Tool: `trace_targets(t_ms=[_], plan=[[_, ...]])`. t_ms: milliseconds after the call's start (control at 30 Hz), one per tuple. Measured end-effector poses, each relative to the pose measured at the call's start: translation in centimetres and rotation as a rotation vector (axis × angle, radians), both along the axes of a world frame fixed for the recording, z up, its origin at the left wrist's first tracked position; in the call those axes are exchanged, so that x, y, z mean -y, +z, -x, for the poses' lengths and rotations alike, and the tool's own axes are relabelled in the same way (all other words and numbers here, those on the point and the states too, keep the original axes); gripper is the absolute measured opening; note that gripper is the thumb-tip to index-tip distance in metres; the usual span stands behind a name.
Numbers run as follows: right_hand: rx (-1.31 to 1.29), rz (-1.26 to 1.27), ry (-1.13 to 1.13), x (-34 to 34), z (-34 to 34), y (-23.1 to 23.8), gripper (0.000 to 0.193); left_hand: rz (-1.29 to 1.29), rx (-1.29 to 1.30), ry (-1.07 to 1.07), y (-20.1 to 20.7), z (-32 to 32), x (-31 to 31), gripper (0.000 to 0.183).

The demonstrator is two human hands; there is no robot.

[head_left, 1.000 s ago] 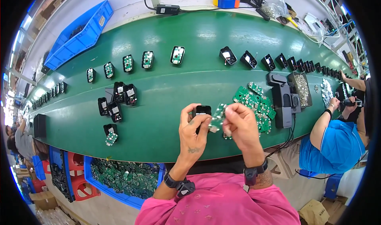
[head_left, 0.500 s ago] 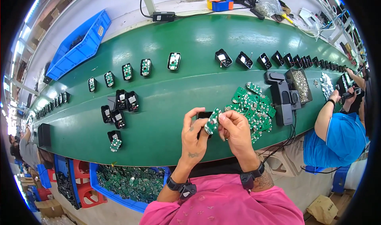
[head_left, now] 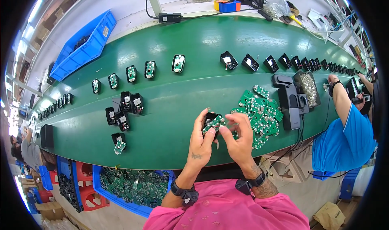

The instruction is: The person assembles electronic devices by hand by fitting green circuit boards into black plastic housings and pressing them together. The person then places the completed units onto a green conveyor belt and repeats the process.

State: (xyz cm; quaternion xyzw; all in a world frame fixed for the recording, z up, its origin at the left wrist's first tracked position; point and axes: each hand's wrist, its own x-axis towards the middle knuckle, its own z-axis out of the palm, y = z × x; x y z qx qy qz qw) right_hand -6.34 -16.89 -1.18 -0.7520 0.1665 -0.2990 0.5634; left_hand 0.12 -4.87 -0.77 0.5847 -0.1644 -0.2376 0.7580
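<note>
My left hand (head_left: pixel 198 145) is wrapped round a small black plastic housing (head_left: pixel 210 117) above the table's near edge. A green circuit board (head_left: pixel 214 124) lies tilted across the housing's mouth, with my left thumb against it. Thin wires show beneath the board. Just to the right, my right hand (head_left: pixel 240 144) is held with thumb and fingers apart and nothing visible between them. Beyond my right hand, a loose pile of green circuit boards (head_left: pixel 261 115) is spread over the table.
A green table (head_left: pixel 178 102) carries rows of black housings (head_left: pixel 229 60), those at left with boards (head_left: pixel 150 69). Several housings (head_left: pixel 122 120) cluster at left. Black device (head_left: pixel 288 102) and parts tray (head_left: pixel 308 88) stand right. A co-worker's blue sleeve (head_left: pixel 348 136) is beyond. Below sits a board-filled blue bin (head_left: pixel 96 181).
The circuit board has gone from upright between my hands to lying across the housing. My right fingers have let go of it and spread. The co-worker's arm at right has reached farther forward.
</note>
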Motion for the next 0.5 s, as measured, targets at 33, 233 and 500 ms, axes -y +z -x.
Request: trace_targets(t_ms=[33,233,500], plan=[[0.1,0.289,-0.024,0.2,0.1,0.3,0.021,-0.006,-0.01,0.015,-0.1,0.1,0.0,0.056],[0.071,0.198,0.144,1.1,0.3,0.1,0.018,-0.048,-0.022,-0.058,-0.2,0.6,0.3,0.054],[0.087,0.541,-0.002,-0.1,0.7,1.4,0.01,-0.111,0.122,0.026,0.2,1.7,0.6,0.056]])
